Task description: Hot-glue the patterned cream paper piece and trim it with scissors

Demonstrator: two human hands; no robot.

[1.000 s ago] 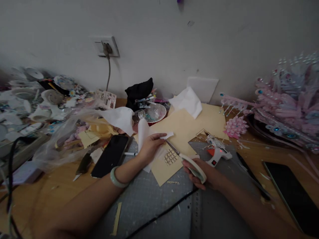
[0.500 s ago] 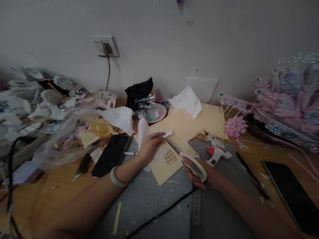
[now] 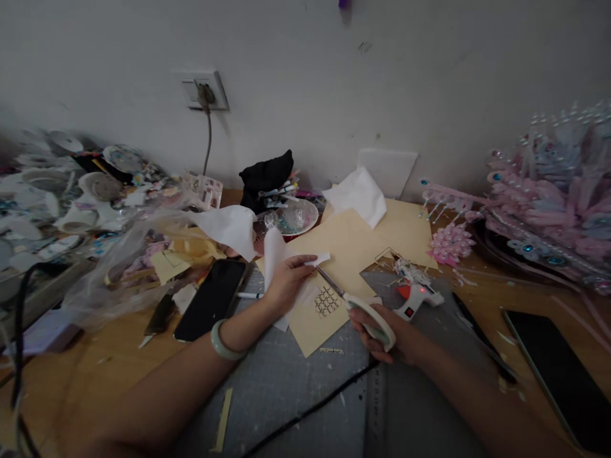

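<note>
My left hand (image 3: 291, 280) pinches a small white strip (image 3: 323, 258), which looks like paper or fabric, between thumb and fingers. My right hand (image 3: 377, 327) grips a pair of scissors (image 3: 370, 312) by their pale handles. The scissor blades point up and left, their tips at the strip beside my left fingertips. Whether the blades are parted is hard to make out. Below them lies a cream sheet (image 3: 308, 340) with a patch of dark ring shapes (image 3: 327, 301) on it. A larger white sheet (image 3: 273, 251) stands partly behind my left hand.
A glue gun (image 3: 420, 298) with a red light lies right of my right hand. Phones (image 3: 210, 299) lie on both sides. Pink beaded ornaments (image 3: 548, 210) fill the right; white spools and clutter (image 3: 90, 197) the left. A black cable (image 3: 310, 410) crosses the grey cutting mat (image 3: 267, 381).
Almost nothing differs. The scissors and my right hand have shifted very slightly to the left, and my left fingers have moved a little at the strip.
</note>
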